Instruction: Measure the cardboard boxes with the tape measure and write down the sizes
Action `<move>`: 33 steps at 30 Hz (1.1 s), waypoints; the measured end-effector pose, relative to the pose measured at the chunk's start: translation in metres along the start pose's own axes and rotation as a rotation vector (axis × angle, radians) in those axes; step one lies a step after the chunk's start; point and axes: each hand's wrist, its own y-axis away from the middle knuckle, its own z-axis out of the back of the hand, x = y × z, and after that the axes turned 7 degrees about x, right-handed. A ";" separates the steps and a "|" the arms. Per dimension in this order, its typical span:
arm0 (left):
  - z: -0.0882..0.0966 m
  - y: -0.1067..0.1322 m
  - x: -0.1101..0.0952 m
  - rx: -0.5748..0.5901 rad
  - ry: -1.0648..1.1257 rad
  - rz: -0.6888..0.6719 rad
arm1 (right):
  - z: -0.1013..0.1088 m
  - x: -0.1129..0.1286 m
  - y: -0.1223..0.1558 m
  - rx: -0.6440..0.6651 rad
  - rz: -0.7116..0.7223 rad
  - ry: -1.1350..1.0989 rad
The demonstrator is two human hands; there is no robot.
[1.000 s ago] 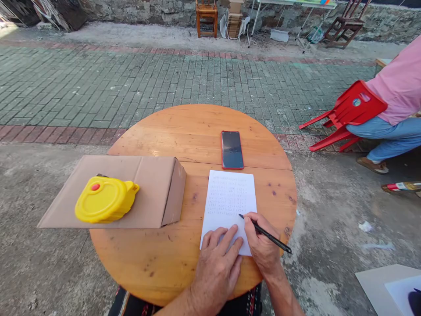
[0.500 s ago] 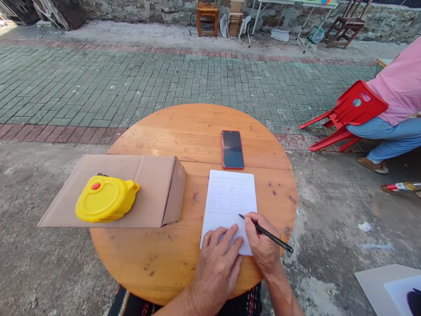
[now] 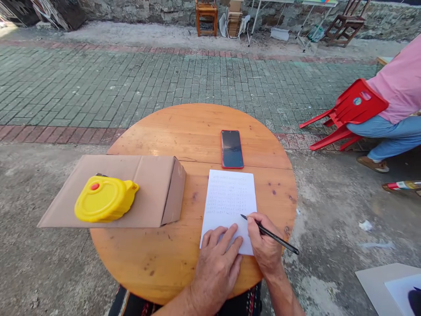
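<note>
My right hand [image 3: 267, 243] grips a black pen [image 3: 278, 238], its tip at the end of the lowest written line on a white sheet of paper [image 3: 226, 221]. Rows of small handwriting fill the sheet's upper half, too small to read. My left hand [image 3: 219, 259] lies flat with fingers spread over the lower left of the sheet. Just beyond the paper a phone in a red case [image 3: 232, 149] rests face up with a dark screen. All of these are on a round wooden table [image 3: 158, 259].
A cardboard box [image 3: 151, 184] at the left overhangs the table edge, with a yellow tape-measure-shaped case [image 3: 105, 199] on top. To the right, a person in a pink top [image 3: 399, 83] sits on a red plastic chair [image 3: 358, 105]. A wooden chair [image 3: 206, 17] stands by the far wall.
My right hand and the pen have shifted slightly to the right along the line of writing. My left hand stays in place on the paper.
</note>
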 end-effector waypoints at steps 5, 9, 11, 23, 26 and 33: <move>-0.001 0.001 0.000 0.004 -0.007 0.000 | -0.001 -0.003 0.001 -0.026 -0.024 -0.002; -0.001 0.002 -0.001 0.003 -0.035 -0.006 | -0.002 -0.004 0.000 -0.034 -0.019 -0.010; -0.001 0.002 -0.002 -0.003 -0.053 -0.014 | -0.003 -0.004 0.000 -0.032 -0.023 -0.019; -0.004 0.003 0.000 -0.004 -0.090 -0.038 | -0.006 -0.008 0.003 -0.006 -0.052 -0.062; -0.005 0.003 0.000 -0.008 -0.081 -0.032 | -0.006 -0.008 0.003 -0.011 -0.043 -0.061; -0.005 0.004 0.000 -0.010 -0.067 -0.025 | -0.007 -0.010 0.002 0.002 -0.050 -0.078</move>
